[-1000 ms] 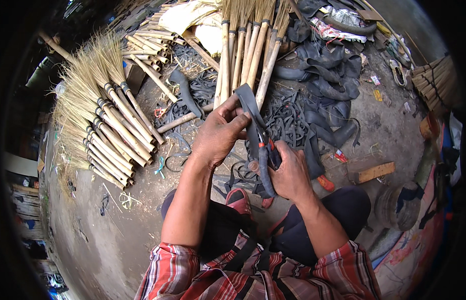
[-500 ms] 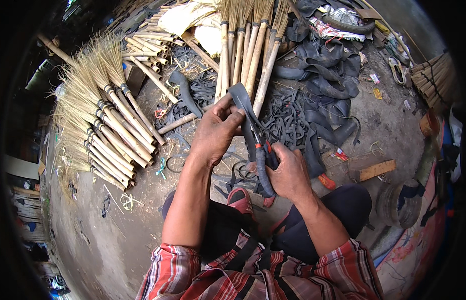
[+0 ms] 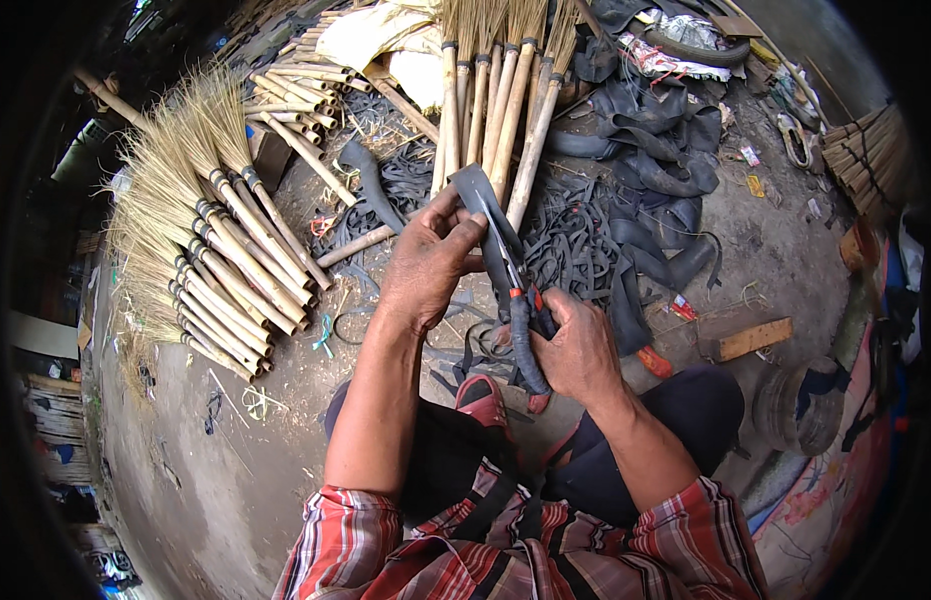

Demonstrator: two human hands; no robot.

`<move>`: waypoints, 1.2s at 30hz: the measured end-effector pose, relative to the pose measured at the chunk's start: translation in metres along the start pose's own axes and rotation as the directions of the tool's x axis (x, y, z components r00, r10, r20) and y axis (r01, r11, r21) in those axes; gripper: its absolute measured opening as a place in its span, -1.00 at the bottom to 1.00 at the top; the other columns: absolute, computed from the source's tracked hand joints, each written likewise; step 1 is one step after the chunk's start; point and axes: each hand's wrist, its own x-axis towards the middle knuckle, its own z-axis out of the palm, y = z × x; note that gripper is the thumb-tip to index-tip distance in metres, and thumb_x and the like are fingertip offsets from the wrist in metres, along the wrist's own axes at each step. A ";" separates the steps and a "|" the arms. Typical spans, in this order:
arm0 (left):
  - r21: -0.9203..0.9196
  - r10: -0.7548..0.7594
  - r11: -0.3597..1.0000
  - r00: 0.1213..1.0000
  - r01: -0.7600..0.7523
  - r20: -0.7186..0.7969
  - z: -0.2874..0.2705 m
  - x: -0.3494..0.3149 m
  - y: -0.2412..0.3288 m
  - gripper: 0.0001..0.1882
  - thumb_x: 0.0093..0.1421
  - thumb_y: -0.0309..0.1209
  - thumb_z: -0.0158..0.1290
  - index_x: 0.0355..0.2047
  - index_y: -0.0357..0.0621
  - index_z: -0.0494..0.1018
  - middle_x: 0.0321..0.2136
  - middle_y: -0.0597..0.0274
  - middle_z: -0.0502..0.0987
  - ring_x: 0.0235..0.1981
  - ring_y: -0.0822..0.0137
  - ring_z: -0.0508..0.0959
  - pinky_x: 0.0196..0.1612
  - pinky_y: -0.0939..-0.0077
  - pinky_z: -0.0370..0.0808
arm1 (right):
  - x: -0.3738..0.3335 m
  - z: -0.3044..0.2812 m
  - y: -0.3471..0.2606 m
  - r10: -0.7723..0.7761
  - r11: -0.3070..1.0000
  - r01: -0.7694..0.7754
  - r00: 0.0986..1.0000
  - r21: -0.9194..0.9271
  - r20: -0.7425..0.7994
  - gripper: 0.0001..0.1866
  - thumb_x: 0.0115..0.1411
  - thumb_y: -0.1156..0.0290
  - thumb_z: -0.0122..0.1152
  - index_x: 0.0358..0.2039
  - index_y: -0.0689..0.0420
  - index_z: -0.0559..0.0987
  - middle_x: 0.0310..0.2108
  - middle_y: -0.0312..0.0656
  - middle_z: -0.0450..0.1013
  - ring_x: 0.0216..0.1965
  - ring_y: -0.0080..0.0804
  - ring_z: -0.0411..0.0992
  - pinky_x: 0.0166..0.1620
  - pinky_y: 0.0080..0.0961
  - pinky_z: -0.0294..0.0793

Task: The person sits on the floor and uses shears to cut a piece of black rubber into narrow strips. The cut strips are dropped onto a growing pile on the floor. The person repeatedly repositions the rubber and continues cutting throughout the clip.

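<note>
Nearest of all, along the bottom of the frame, comes the plaid shirt (image 3: 346, 540), with dark trousers (image 3: 691, 430) bent at the knee above it and a red sandal (image 3: 478, 402) showing between the legs. Now up to the middle, and here is the action: the right hand (image 3: 578, 350), right of centre, is wrapped firmly round the dark-bound handles of the scissors (image 3: 523, 345) — blades pointing up and leftward, lying along the black rubber strip (image 3: 474, 188). That strip sits just above the centre of the frame, its top end pinched between thumb and fingers of the left hand (image 3: 431, 255). Beyond the hands, a tangle of thin rubber bands (image 3: 571, 240) spreads right of centre, and larger rubber pieces (image 3: 676, 180) heap up toward the upper right. A wooden block (image 3: 754, 340) lies at the right. Over on the left, finished-looking brooms (image 3: 231, 280) fan out in a row — more brooms (image 3: 501, 110) stand at top centre, beside a pale sack (image 3: 381, 50) and stacked bamboo sticks (image 3: 296, 95).
</note>
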 end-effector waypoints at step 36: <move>-0.053 -0.053 0.997 0.998 0.054 0.026 0.000 -0.009 -0.002 -0.48 0.38 -0.50 0.10 0.33 -0.17 0.33 -0.27 0.37 0.62 -0.28 0.51 0.62 -0.27 0.48 0.66 | 0.010 0.001 0.001 -0.213 0.973 0.199 0.969 -0.115 -0.126 -0.33 0.03 -0.22 0.53 -0.47 0.23 0.54 -0.68 0.06 0.44 -0.57 0.08 0.51 -0.39 -0.04 0.39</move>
